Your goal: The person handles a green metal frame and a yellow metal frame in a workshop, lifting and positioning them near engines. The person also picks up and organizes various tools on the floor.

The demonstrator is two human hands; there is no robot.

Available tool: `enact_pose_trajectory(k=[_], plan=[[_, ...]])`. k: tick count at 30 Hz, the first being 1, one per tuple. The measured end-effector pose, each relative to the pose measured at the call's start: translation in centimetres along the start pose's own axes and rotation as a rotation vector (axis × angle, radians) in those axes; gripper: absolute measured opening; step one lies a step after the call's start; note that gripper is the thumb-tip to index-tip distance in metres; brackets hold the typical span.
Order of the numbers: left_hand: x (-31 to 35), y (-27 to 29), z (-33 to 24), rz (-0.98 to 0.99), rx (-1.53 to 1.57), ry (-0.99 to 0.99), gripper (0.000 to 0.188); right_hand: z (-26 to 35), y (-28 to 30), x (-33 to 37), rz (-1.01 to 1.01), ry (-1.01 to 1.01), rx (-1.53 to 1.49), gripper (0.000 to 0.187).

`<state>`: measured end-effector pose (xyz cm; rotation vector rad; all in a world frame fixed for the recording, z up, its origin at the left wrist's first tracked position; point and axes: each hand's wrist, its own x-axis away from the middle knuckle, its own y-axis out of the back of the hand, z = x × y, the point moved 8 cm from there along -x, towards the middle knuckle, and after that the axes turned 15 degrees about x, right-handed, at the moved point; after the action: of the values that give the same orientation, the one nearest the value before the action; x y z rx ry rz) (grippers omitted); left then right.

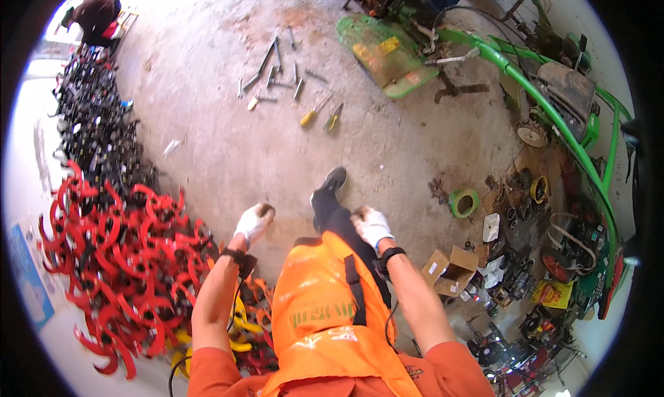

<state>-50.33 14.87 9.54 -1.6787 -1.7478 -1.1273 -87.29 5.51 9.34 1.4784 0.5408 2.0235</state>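
My left hand (254, 223), in a white glove with dark fingertips, hangs in front of me with its fingers curled in. Nothing shows in it. My right hand (372, 226), gloved the same way, is beside my dark-trousered leg (336, 214). Its fingers are loosely bent and a little apart, with no object visible in them. Both hands are off the floor. Ahead on the concrete lie a yellow-handled screwdriver (315, 111), pliers (333, 118), a long dark wrench-like bar (261, 67) and several metal pins or sockets (299, 88).
Red curved blades (131, 259) are heaped at left, with black parts (104, 120) behind. A person (95, 16) crouches at far left. A green-framed machine (553, 113) stands right, its green panel (387, 54) nearby. An open cardboard box (453, 269) and a green ring (463, 203) lie at right.
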Motion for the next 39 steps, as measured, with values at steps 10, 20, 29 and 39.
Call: enact_pose_trajectory(k=[10,20,29,39], plan=[[-19.2,9.3,-7.4,0.075,-0.067,-0.03,0.033,12.8,0.0,-15.3,0.191,0.09,-0.091,0.044],[-39.3,13.4,-2.3,0.241,-0.446,-0.062,0.033,6.7,-10.8,-30.9,0.143,-0.173,0.016,0.034],[-60.9,13.1,3.5,0.176,-0.614,-0.209,0.028,15.3,-15.8,-43.9,0.001,0.191,0.111,0.034],[-73.8,7.1,-3.3,0.12,-0.55,-0.502,0.027,17.3,-10.4,-46.1,-0.208,0.479,0.322,0.028]])
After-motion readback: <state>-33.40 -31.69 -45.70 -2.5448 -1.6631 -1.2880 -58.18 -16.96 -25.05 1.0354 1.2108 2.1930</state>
